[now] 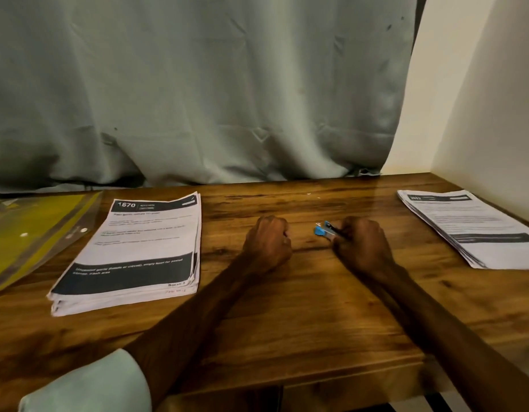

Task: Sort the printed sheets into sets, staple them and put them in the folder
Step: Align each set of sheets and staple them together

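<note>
In the head view I see my right hand (361, 245) at frame centre, fingers wrapped round a small blue stapler (324, 228) on the brown wooden tabletop (301, 322). My left hand (267, 243) rests just beside it, curled into a fist with nothing visible inside. A thick stack of printed sheets (138, 248) lies centre left, a second printed stack (471, 227) at the right edge, and a yellow clear-plastic folder (28, 233) far left.

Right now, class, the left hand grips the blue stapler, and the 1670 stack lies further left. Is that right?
No. The head view shows the right hand gripping the blue stapler; the left hand holds nothing. The 1670 stack lies further left.
</note>
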Demonstrator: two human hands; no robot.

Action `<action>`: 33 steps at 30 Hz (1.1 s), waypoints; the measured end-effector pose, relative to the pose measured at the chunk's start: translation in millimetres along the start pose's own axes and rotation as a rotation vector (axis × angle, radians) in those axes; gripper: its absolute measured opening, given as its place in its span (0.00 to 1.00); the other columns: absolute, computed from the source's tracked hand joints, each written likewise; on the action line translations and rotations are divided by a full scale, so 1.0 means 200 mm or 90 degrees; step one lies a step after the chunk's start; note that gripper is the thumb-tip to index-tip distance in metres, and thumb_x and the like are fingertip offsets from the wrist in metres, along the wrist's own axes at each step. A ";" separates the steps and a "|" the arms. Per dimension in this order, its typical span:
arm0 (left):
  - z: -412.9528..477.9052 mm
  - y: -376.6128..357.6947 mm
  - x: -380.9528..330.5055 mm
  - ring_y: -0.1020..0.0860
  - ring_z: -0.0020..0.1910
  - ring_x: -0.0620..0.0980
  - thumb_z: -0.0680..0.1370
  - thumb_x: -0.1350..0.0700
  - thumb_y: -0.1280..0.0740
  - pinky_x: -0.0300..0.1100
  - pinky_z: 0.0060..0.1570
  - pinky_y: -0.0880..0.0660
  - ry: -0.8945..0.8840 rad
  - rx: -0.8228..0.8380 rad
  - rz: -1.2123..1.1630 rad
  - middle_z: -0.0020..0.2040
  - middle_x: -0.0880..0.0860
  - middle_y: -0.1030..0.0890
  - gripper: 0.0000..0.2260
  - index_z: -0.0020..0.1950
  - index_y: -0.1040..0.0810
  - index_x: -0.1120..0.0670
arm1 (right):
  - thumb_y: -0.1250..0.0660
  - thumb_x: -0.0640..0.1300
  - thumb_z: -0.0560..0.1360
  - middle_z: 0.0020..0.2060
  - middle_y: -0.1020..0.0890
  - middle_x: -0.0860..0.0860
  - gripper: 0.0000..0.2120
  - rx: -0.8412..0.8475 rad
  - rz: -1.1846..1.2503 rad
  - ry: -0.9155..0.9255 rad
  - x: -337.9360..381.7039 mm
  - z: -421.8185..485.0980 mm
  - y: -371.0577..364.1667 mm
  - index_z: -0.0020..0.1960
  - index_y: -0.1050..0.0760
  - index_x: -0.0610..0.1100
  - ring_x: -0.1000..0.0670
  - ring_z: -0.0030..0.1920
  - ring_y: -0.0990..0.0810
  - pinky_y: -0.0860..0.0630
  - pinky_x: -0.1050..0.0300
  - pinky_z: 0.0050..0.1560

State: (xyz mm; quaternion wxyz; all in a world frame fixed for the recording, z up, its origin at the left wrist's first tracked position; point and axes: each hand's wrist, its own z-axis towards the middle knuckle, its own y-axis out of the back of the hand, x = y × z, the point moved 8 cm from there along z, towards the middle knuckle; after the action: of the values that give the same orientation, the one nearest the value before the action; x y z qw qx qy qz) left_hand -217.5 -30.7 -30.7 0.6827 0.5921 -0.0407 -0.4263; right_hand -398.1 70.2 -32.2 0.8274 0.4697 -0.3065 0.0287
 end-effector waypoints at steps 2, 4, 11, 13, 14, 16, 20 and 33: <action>0.01 -0.01 0.03 0.23 0.52 0.49 0.78 0.59 0.33 0.49 0.52 0.21 0.027 -0.001 -0.021 0.53 0.50 0.21 0.05 0.52 0.21 0.50 | 0.25 0.47 0.72 0.38 0.18 0.55 0.05 0.022 0.016 0.004 0.07 -0.01 -0.09 0.44 0.21 0.51 0.54 0.40 0.18 0.19 0.52 0.39; 0.02 0.00 0.06 0.23 0.53 0.49 0.78 0.59 0.32 0.49 0.53 0.21 0.043 -0.021 -0.041 0.55 0.51 0.21 0.08 0.56 0.21 0.51 | 0.23 0.48 0.70 0.39 0.18 0.56 0.08 0.030 0.016 0.005 0.16 0.00 -0.16 0.44 0.23 0.52 0.54 0.40 0.19 0.19 0.50 0.41; 0.04 0.08 0.19 0.25 0.64 0.54 0.76 0.62 0.30 0.49 0.62 0.23 0.104 -0.085 -0.075 0.64 0.55 0.23 0.20 0.68 0.25 0.56 | 0.22 0.45 0.71 0.38 0.18 0.53 0.08 0.057 0.096 -0.014 0.40 0.16 -0.36 0.42 0.22 0.49 0.52 0.39 0.18 0.17 0.49 0.42; 0.04 0.12 0.22 0.27 0.67 0.56 0.77 0.60 0.30 0.48 0.64 0.26 0.107 -0.118 -0.075 0.66 0.57 0.24 0.19 0.68 0.25 0.58 | 0.22 0.46 0.70 0.35 0.18 0.53 0.08 0.034 0.107 -0.002 0.47 0.20 -0.40 0.39 0.20 0.49 0.53 0.38 0.18 0.17 0.49 0.43; 0.04 0.14 0.22 0.28 0.67 0.57 0.78 0.58 0.31 0.48 0.64 0.28 0.104 -0.130 -0.076 0.66 0.58 0.24 0.18 0.67 0.26 0.59 | 0.22 0.46 0.71 0.35 0.18 0.54 0.07 0.026 0.117 0.003 0.50 0.22 -0.42 0.39 0.19 0.48 0.54 0.37 0.18 0.17 0.50 0.43; 0.03 0.15 0.23 0.28 0.67 0.58 0.79 0.57 0.32 0.47 0.64 0.30 0.104 -0.140 -0.091 0.66 0.59 0.24 0.17 0.66 0.25 0.60 | 0.24 0.45 0.73 0.36 0.16 0.53 0.03 0.019 0.136 0.014 0.54 0.24 -0.45 0.41 0.16 0.47 0.55 0.38 0.18 0.18 0.52 0.44; 0.06 0.13 0.26 0.22 0.59 0.55 0.79 0.56 0.29 0.45 0.54 0.24 0.124 -0.138 -0.127 0.59 0.56 0.21 0.14 0.63 0.24 0.58 | 0.27 0.39 0.76 0.41 0.14 0.51 0.03 0.050 0.175 0.050 0.56 0.23 -0.47 0.47 0.14 0.44 0.55 0.40 0.17 0.20 0.59 0.44; -0.01 0.09 -0.07 0.33 0.73 0.56 0.76 0.66 0.34 0.51 0.73 0.35 -0.024 -0.153 -0.002 0.73 0.56 0.29 0.28 0.76 0.33 0.56 | 0.27 0.35 0.72 0.47 0.15 0.52 0.11 -0.154 0.099 -0.145 -0.08 0.12 0.12 0.48 0.18 0.50 0.51 0.49 0.17 0.18 0.49 0.53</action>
State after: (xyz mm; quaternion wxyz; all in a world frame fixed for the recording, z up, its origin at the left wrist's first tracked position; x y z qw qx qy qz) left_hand -216.2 -21.2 -10.4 0.7470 0.4983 -0.0010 -0.4401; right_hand -429.8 68.9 -13.4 0.8330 0.3418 -0.4350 0.0017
